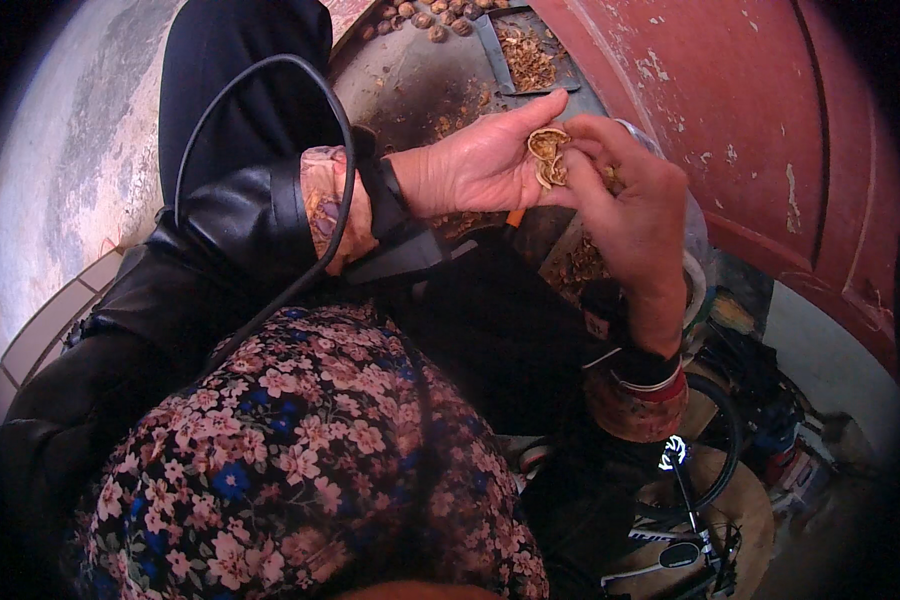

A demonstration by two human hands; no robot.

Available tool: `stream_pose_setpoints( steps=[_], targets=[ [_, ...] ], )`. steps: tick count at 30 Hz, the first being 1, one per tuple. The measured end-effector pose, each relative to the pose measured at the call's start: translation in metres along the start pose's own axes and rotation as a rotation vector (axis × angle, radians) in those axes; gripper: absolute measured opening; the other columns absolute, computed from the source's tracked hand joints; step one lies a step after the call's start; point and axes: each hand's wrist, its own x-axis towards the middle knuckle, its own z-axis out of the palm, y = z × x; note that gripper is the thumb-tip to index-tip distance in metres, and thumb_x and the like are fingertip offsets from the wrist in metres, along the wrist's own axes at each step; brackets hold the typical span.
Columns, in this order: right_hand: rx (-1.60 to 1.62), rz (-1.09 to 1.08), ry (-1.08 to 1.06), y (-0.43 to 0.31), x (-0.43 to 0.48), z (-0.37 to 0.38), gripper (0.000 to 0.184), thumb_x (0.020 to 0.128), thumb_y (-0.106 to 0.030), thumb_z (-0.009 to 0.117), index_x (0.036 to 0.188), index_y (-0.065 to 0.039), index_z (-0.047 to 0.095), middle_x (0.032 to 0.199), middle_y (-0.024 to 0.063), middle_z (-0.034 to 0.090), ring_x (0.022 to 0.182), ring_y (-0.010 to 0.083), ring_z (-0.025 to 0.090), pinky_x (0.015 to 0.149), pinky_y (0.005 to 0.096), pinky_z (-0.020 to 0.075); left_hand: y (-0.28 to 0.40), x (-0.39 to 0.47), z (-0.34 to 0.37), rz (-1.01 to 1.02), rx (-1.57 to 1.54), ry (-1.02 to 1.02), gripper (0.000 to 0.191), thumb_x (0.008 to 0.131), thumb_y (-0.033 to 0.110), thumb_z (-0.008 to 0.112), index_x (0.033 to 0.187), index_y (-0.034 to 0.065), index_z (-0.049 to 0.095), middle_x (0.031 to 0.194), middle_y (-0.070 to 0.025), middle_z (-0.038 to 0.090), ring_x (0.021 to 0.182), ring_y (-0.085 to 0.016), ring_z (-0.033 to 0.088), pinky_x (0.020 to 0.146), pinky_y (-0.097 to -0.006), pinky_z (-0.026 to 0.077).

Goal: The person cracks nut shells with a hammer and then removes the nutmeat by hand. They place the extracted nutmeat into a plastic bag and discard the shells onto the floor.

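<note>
My left hand (487, 161) is turned palm up near the top middle, its thumb raised, with cracked walnut shell pieces (548, 157) lying at its fingers. My right hand (634, 199) comes in from the right, its bent fingers and thumb closed at the shell pieces and touching the left hand's fingertips. Small walnut bits (613, 178) show between the right fingers. The left fingertips are partly hidden behind the shells and the right hand.
Whole walnuts (437, 33) lie at the top beside a grey dustpan-like tray (489, 56) of shell fragments. A red door (750, 135) stands on the right, with a bicycle (694, 517) lower right. A black cable (349, 142) loops above my left sleeve.
</note>
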Motion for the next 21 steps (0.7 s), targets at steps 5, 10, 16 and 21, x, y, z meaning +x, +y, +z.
stream_pose_setpoints(
  steps=[5,10,16,21],
  targets=[
    [0.101,0.084,0.074,-0.002,-0.001,-0.008,0.013,0.077,-0.008,0.060,0.090,-0.007,0.061,0.069,0.0089,0.062,0.063,0.0153,0.063,0.055,0.0259,0.0464,0.004,0.001,-0.004,-0.028,0.087,-0.005,0.056,0.091,0.046,0.032,0.117,-0.0012,0.046,0.116,-0.0165,0.052,0.107,-0.026,0.051,0.092,-0.0425,0.042],
    [0.147,0.032,0.044,0.002,-0.001,-0.009,0.016,0.077,-0.007,0.059,0.093,-0.008,0.060,0.069,0.0093,0.062,0.066,0.0163,0.064,0.057,0.0257,0.0473,0.006,0.000,-0.004,-0.026,-0.068,-0.084,0.064,0.091,0.050,0.024,0.119,-0.0040,0.042,0.114,-0.0208,0.051,0.108,-0.030,0.050,0.095,-0.0457,0.039],
    [-0.035,0.073,-0.093,0.002,-0.003,-0.001,0.019,0.074,-0.003,0.061,0.092,-0.001,0.059,0.073,0.0061,0.063,0.068,0.0116,0.061,0.062,0.0240,0.0463,0.006,-0.002,0.011,0.038,0.017,-0.042,0.068,0.091,0.051,0.022,0.130,-0.0038,0.030,0.131,-0.0232,0.036,0.121,-0.030,0.037,0.102,-0.0439,0.028],
    [-0.044,0.042,-0.157,-0.003,-0.005,-0.005,0.018,0.074,-0.002,0.060,0.092,-0.002,0.060,0.074,0.0085,0.062,0.069,0.0130,0.061,0.061,0.0238,0.0460,0.005,-0.002,0.018,0.101,0.059,-0.010,0.067,0.091,0.049,0.022,0.131,-0.0039,0.027,0.133,-0.0248,0.031,0.122,-0.032,0.035,0.103,-0.0444,0.025]
  ],
)
